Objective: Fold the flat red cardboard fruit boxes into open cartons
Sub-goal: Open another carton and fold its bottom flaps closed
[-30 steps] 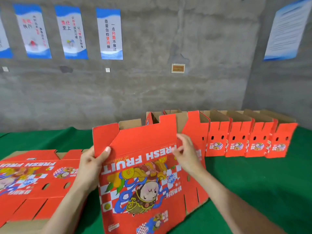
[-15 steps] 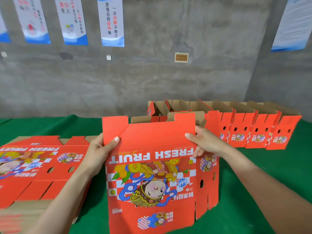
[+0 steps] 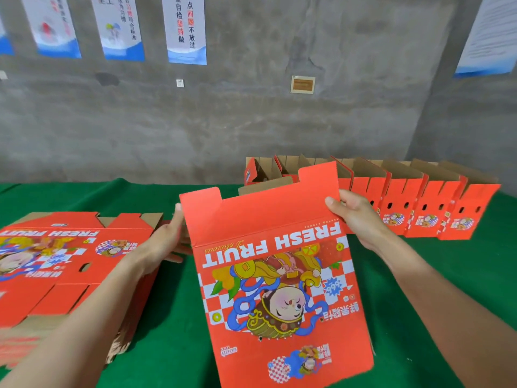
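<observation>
Both hands hold the half-opened red fruit box [image 3: 279,278] upright over the green tablecloth [image 3: 173,348]. The left hand [image 3: 165,242] clasps its left edge, fingers going behind the panel. The right hand [image 3: 355,217] pinches the upper right corner, thumb on the printed face. To square it well, the person should probably push the two edges toward each other so the creases break evenly, with the top flaps left free. Flat boxes [image 3: 56,261] lie stacked at the left, and finished cartons [image 3: 419,203] stand in a row behind.

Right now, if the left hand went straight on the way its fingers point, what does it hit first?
The held box: the left hand points up-right, fingertips at its left edge. Whether they slip behind the panel is unclear.
</observation>
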`<move>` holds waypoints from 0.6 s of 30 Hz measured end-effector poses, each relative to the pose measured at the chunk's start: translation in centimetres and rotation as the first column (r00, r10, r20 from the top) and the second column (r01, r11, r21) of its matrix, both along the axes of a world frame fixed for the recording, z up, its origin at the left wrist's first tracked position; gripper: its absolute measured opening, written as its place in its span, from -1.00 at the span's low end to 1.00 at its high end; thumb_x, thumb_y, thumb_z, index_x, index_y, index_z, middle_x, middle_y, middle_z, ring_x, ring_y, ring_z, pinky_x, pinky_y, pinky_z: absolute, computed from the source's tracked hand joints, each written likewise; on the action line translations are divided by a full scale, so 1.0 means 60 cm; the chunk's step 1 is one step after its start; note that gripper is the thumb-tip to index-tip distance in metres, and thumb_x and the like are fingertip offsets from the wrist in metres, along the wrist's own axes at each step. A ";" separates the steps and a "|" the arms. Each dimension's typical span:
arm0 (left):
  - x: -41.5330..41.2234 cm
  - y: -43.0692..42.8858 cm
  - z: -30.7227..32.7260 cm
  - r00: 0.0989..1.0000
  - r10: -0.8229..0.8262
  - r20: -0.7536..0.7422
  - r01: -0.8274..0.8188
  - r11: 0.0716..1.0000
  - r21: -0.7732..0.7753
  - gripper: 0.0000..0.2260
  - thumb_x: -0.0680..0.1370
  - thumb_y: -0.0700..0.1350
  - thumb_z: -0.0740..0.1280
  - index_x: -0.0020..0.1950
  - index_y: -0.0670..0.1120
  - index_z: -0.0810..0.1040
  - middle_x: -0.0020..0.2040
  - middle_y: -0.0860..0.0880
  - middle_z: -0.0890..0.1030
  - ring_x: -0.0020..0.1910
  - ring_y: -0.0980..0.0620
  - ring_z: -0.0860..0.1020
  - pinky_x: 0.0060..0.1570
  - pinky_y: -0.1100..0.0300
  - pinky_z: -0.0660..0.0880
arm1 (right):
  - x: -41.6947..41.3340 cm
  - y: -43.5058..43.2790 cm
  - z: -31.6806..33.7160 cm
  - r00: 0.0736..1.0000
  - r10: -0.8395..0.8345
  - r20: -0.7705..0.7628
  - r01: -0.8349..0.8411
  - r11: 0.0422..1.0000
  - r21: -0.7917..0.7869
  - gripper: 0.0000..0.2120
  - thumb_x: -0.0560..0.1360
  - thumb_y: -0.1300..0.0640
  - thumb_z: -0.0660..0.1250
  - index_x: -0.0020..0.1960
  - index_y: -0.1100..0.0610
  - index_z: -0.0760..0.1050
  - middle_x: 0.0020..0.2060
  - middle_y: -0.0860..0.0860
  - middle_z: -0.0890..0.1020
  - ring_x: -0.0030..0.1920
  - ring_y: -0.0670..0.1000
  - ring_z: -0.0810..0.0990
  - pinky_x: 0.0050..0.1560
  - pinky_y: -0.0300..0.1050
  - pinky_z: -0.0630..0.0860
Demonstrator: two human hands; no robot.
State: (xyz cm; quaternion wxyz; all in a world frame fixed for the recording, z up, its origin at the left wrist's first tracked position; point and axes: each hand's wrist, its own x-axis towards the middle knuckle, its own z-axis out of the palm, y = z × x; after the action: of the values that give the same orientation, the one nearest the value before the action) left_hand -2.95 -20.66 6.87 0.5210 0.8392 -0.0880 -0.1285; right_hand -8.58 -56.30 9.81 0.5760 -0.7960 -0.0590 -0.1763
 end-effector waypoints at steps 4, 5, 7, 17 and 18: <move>-0.010 -0.014 0.009 0.995 -0.024 0.093 0.014 0.994 0.105 -0.75 0.38 0.08 0.37 -0.03 -0.02 0.54 -0.12 -0.07 0.69 -0.12 -0.05 0.65 -0.13 0.07 0.59 | -0.020 -0.013 -0.026 0.998 0.038 0.047 -0.038 0.999 -0.003 -0.87 0.58 0.17 0.24 -0.03 0.03 0.56 -0.18 -0.05 0.71 -0.18 -0.10 0.68 -0.22 -0.33 0.54; -0.011 -0.020 0.009 0.992 -0.041 0.119 0.031 0.996 0.085 -0.84 0.39 -0.06 0.41 -0.08 -0.05 0.55 -0.20 -0.03 0.69 -0.18 -0.03 0.66 -0.21 0.08 0.61 | -0.026 -0.014 -0.033 0.998 0.038 0.048 -0.037 0.999 -0.015 -0.85 0.59 0.18 0.23 -0.05 0.01 0.56 -0.21 -0.10 0.71 -0.20 -0.17 0.66 -0.22 -0.39 0.50; -0.016 -0.033 0.004 0.977 -0.031 0.209 0.020 0.998 0.052 -0.83 0.42 -0.35 0.39 -0.21 -0.10 0.54 -0.37 0.03 0.66 -0.32 0.02 0.64 -0.38 0.17 0.58 | -0.035 -0.019 -0.047 0.999 0.024 0.039 -0.022 0.999 -0.049 -0.80 0.61 0.21 0.20 -0.06 -0.02 0.55 -0.27 -0.21 0.67 -0.27 -0.29 0.60 -0.25 -0.47 0.44; -0.013 -0.103 -0.065 0.852 0.495 0.170 -0.423 0.843 -0.332 -0.78 0.43 -0.37 0.33 -0.20 -0.07 0.66 -0.20 -0.12 0.69 -0.29 0.00 0.63 -0.23 0.11 0.57 | -0.069 -0.010 -0.101 0.901 -0.433 0.005 0.433 0.899 -0.064 -0.41 0.48 -0.23 0.24 -0.60 0.04 0.20 -0.65 -0.17 0.28 -0.58 -0.16 0.26 -0.49 -0.34 0.22; -0.011 -0.110 -0.070 0.848 0.513 0.130 -0.433 0.814 -0.388 -0.73 0.44 -0.40 0.28 -0.08 -0.09 0.67 -0.19 -0.08 0.69 -0.31 0.03 0.63 -0.27 0.15 0.56 | -0.067 -0.013 -0.104 0.889 -0.458 -0.011 0.456 0.887 -0.072 -0.38 0.50 -0.18 0.28 -0.64 0.05 0.22 -0.68 -0.16 0.27 -0.60 -0.16 0.26 -0.51 -0.34 0.21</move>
State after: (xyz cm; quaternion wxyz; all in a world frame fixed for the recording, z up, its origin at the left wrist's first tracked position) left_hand -3.64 -27.28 2.67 0.6613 0.7390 0.0445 0.1206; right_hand -12.63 -57.05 3.58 0.4918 -0.8090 0.1321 -0.2936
